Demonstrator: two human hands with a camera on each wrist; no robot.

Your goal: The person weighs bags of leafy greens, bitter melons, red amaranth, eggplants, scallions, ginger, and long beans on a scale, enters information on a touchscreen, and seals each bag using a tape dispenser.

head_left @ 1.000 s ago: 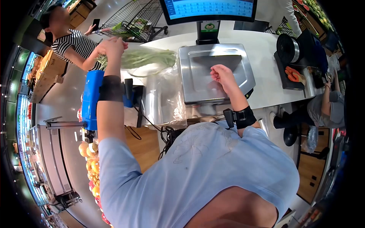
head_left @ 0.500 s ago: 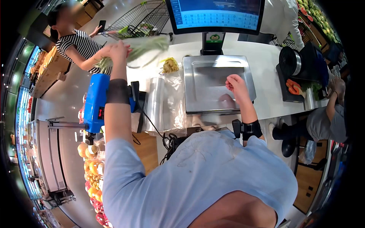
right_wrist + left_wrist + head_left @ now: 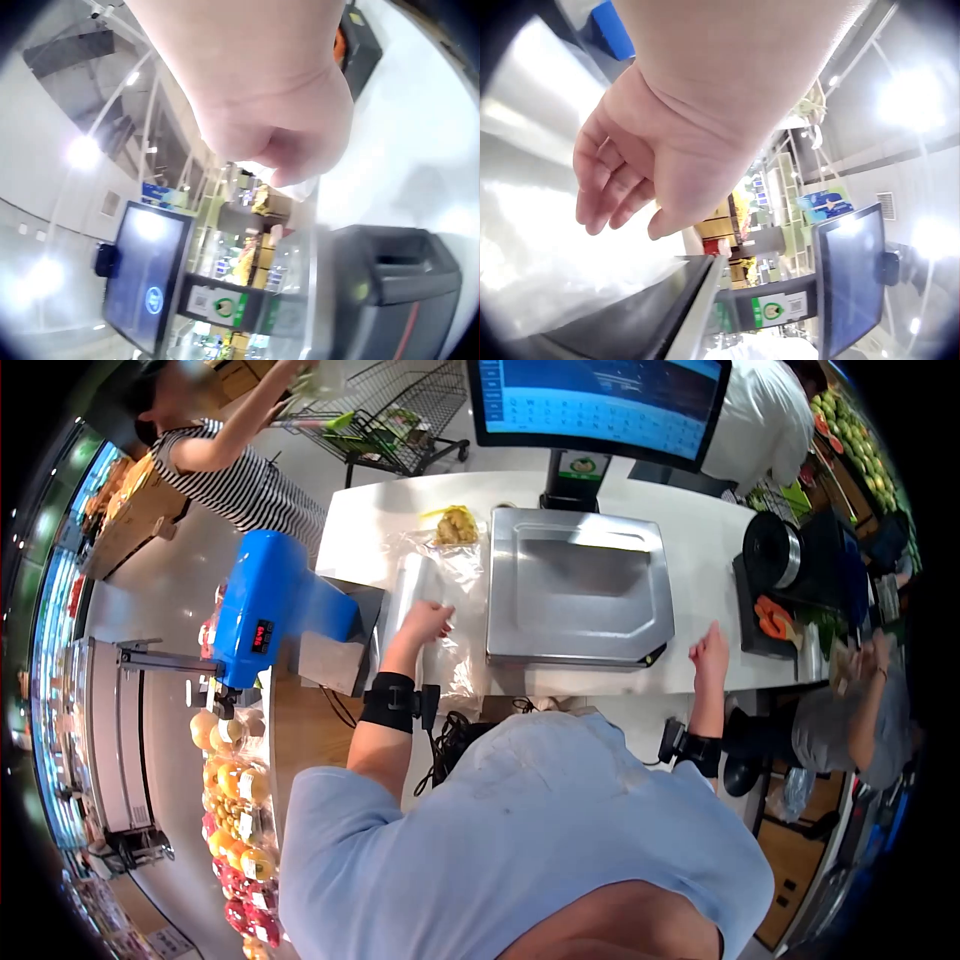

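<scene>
The left hand hovers above the clear plastic bags left of the metal scale; in the left wrist view its fingers hang loosely bent with nothing in them. Beyond the bags lies a yellowish bagged item. To the right of the scale, near the counter's front edge, the right hand hangs in the air, holding nothing; its fingers are mostly hidden in the right wrist view. At the upper left, a person in a striped top has an arm raised beside the bagged green vegetables.
A screen stands behind the scale. The blue device is at the counter's left end. To the right are a black tray with orange-handled scissors and another person. A shopping cart stands beyond the counter.
The left hand has let go of the green vegetables and come back over the plastic bags. The vegetables have moved up and away beside the striped-top person. The right hand has moved right, off the scale.
</scene>
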